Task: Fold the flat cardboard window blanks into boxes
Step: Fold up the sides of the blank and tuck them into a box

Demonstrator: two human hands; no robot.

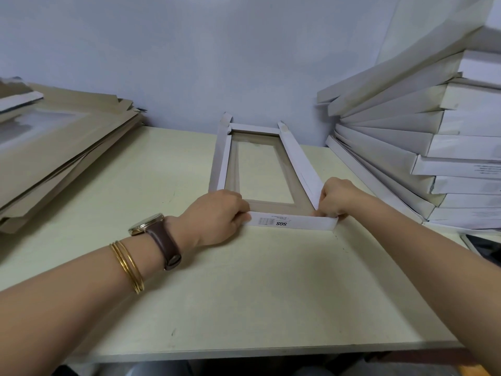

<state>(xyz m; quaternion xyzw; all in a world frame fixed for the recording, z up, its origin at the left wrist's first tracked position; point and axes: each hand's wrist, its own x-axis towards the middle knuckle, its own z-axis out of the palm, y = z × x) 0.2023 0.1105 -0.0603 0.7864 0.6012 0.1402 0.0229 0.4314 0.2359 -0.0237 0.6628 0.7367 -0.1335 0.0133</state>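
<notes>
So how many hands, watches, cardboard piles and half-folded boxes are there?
Hands: 2, the left hand and the right hand
Watches: 1, the watch
Cardboard piles: 2, the brown pile and the white stack
Half-folded boxes: 1, the half-folded box
Total: 6

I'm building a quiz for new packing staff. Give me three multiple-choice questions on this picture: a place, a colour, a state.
1. Where on the pale cream table does the stack of flat brown cardboard blanks lie? A. left side B. right side C. near edge
2. What colour is the wristwatch strap on the left wrist? A. black B. brown C. red
3. What state is the white printed near flap of the half-folded window box in? A. lying untouched B. gripped at both ends C. torn off
Answers: 1 A, it sits at the left; 2 B, its leather is brown; 3 B, left hand and right hand each grip an end.
</notes>
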